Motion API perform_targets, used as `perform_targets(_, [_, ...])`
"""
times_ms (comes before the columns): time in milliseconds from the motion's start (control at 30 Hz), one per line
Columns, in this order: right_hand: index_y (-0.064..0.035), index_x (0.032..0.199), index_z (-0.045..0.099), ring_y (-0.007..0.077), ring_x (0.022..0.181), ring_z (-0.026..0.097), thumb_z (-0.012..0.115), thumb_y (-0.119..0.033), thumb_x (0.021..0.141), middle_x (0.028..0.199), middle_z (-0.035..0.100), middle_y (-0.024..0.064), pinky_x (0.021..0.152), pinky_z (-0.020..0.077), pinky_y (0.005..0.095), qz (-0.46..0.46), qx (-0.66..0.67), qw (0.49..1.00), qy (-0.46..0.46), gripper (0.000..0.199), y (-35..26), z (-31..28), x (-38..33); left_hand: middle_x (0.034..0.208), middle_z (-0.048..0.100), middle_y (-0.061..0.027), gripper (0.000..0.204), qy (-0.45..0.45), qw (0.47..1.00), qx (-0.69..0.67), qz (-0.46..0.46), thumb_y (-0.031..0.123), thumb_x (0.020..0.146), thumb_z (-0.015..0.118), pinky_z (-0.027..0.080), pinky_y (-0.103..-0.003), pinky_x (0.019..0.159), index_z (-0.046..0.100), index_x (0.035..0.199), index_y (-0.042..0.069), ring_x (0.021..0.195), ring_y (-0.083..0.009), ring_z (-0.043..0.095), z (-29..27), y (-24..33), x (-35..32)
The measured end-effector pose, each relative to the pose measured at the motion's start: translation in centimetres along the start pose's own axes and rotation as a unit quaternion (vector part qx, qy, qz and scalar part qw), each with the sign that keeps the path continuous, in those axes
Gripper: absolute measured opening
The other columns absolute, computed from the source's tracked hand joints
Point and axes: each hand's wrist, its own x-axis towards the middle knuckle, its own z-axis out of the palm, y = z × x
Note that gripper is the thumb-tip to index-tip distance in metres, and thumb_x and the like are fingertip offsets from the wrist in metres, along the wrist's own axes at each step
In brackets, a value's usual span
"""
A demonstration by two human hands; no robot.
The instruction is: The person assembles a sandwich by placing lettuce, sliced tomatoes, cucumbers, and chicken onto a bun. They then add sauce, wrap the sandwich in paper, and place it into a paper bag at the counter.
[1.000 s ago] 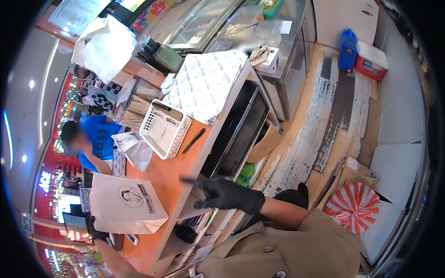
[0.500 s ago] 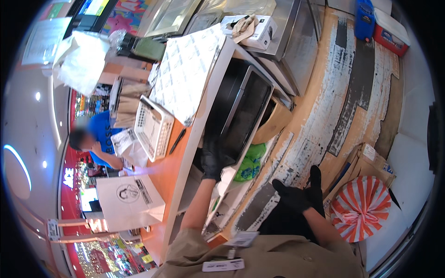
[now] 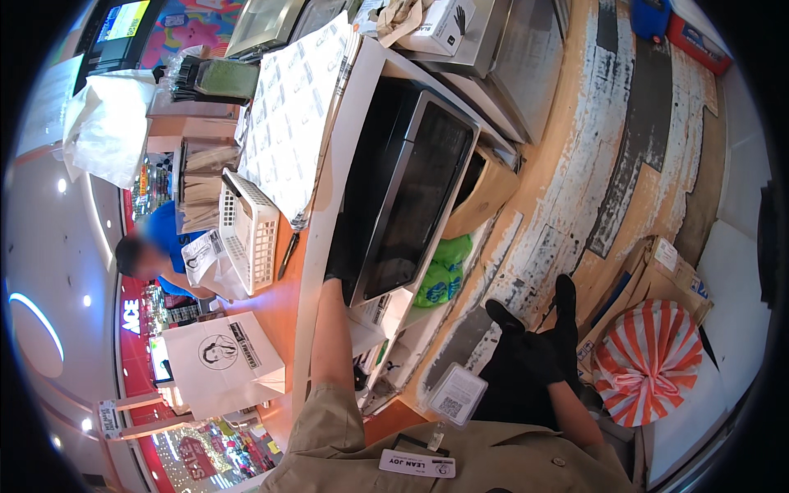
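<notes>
A black microwave [image 3: 419, 197] sits on a shelf under the counter, its dark door facing the floor side. My left hand [image 3: 335, 264], in a black glove, reaches into the gap beside the microwave's body. Only the part by the wrist shows; the fingers are hidden against the dark casing. My right hand [image 3: 536, 358], also black-gloved, hangs low by my black trousers. It blends into the cloth, so its fingers do not show clearly, and nothing can be made out in it.
On the counter [image 3: 302, 271] are a white plastic basket [image 3: 261, 246], a black pen [image 3: 288, 256], printed wrapping paper [image 3: 296, 107] and a white paper bag [image 3: 222, 357]. A person in blue [image 3: 168, 238] is beyond. A striped bundle [image 3: 649, 361] and flattened cardboard [image 3: 662, 279] lie at right.
My left hand has gone from the microwave's near front corner deeper into the gap beside it, out of sight. My right hand has drawn back slightly toward my leg. The view has shifted a little.
</notes>
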Motion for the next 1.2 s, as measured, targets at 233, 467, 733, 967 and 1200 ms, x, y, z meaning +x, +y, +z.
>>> perform_targets(233, [0.0004, 0.081, 0.063, 0.0196, 0.068, 0.061, 0.056, -0.018, 0.082, 0.069, 0.061, 0.0128, 0.061, 0.0456, 0.0305, -0.017, 0.099, 0.995, 0.000, 0.020, 0.8, -0.1, 1.1, 0.129, 0.041, -0.0168, 0.036, -0.020, 1.000, -0.020, -0.005, 0.018, 0.091, 0.040, 0.034, -0.038, 0.097, 0.040, 0.124, 0.004, 0.116, -0.0306, 0.043, -1.2, -0.4, 0.5])
perform_targets(467, [0.0024, 0.075, 0.060, 0.0126, 0.070, 0.059, 0.055, -0.011, 0.084, 0.075, 0.061, 0.0095, 0.061, 0.0452, 0.0270, 0.053, 0.095, 0.993, -0.043, 0.017, 2.9, 0.0, 1.2, 0.125, 0.045, -0.0159, 0.031, -0.021, 0.999, -0.038, -0.012, 0.015, 0.090, 0.043, 0.036, -0.036, 0.096, 0.044, 0.119, 0.003, 0.113, -0.0286, 0.046, -1.3, -0.5, 0.4])
perform_targets(733, [0.0004, 0.089, 0.060, 0.0149, 0.075, 0.060, 0.054, -0.014, 0.087, 0.086, 0.062, 0.0097, 0.064, 0.0468, 0.0266, 0.045, 0.181, 0.982, -0.044, 0.016, 1.4, 1.1, 1.1, 0.121, 0.050, -0.0148, 0.026, 0.058, 0.968, -0.243, -0.016, 0.011, 0.089, 0.046, 0.038, -0.033, 0.094, 0.048, 0.113, 0.003, 0.110, -0.0264, 0.050, 0.0, 2.1, -1.2])
perform_targets(967, [-0.0036, 0.109, 0.057, 0.0152, 0.091, 0.055, 0.053, -0.010, 0.088, 0.096, 0.061, 0.0092, 0.080, 0.0430, 0.0274, -0.073, 0.316, 0.935, -0.147, 0.022, -10.0, 4.3, 7.1, 0.099, 0.057, -0.0130, 0.012, 0.191, 0.866, -0.461, -0.042, 0.000, 0.085, 0.049, 0.043, -0.031, 0.085, 0.053, 0.096, 0.001, 0.095, -0.0252, 0.055, -2.3, 10.6, -6.7])
perform_targets(1200, [-0.0012, 0.094, 0.061, 0.0099, 0.068, 0.051, 0.056, -0.017, 0.087, 0.080, 0.061, 0.0035, 0.063, 0.0428, 0.0266, -0.187, 0.334, 0.920, -0.078, 0.018, -22.5, 10.7, 14.6, 0.074, 0.055, -0.0075, 0.014, 0.155, 0.913, -0.376, -0.016, -0.007, 0.073, 0.062, 0.046, -0.031, 0.065, 0.051, 0.079, 0.001, 0.074, -0.0183, 0.059, -6.2, 10.8, -6.5])
